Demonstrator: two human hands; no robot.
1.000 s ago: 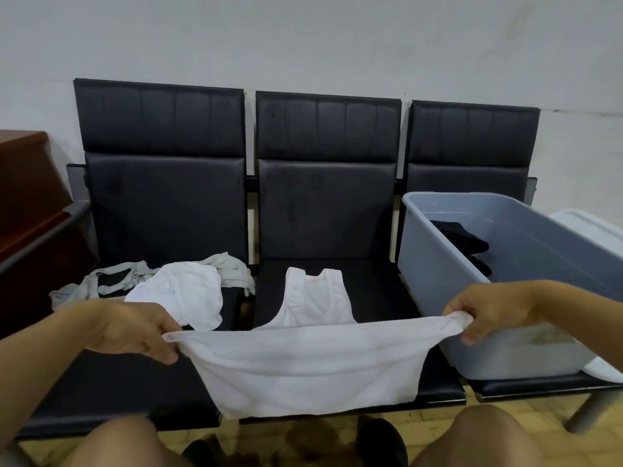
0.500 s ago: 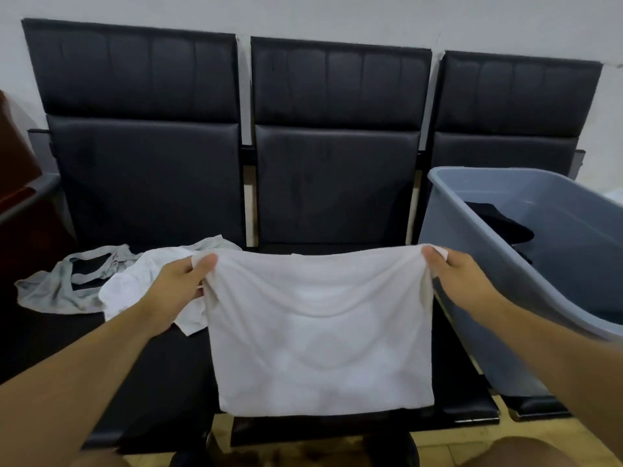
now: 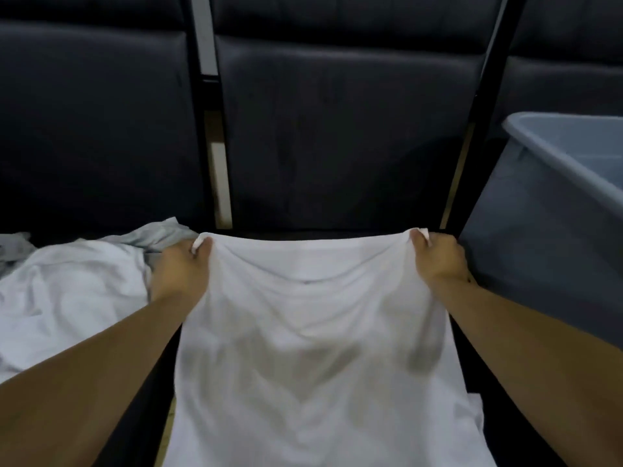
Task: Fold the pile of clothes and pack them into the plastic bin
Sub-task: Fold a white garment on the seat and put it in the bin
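The black padded seats (image 3: 337, 139) are filling most of the view, their backrests standing side by side across the top, with thin gaps showing between them. Next in size, the white garment (image 3: 313, 348) is lying spread over the middle seat, its far edge stretched toward the backrest and its near part running down out of the bottom of the view. A darker shape is showing faintly through the thin cloth, though what it is cannot be told.

At the right edge, the grey plastic bin (image 3: 526, 264) is sitting on the right seat, just beside the garment — only one corner of its rim and a side wall are in view. The little of its inside that is showing looks bare; the rest is cut off by the frame.

To the left, a crumpled white cloth (image 3: 67, 298) is lying heaped on the left seat, with a pale grey garment (image 3: 158, 232) bunched behind it.

The left hand (image 3: 183, 264) is pinching the far left corner of the white garment, fingers curled over the hem, and is lying against the heaped cloth. The right hand (image 3: 438, 256) is gripping the far right corner in the same way, close to the bin's wall. Between the two hands the hem is sagging slightly — both forearms are reaching forward along the garment's sides.
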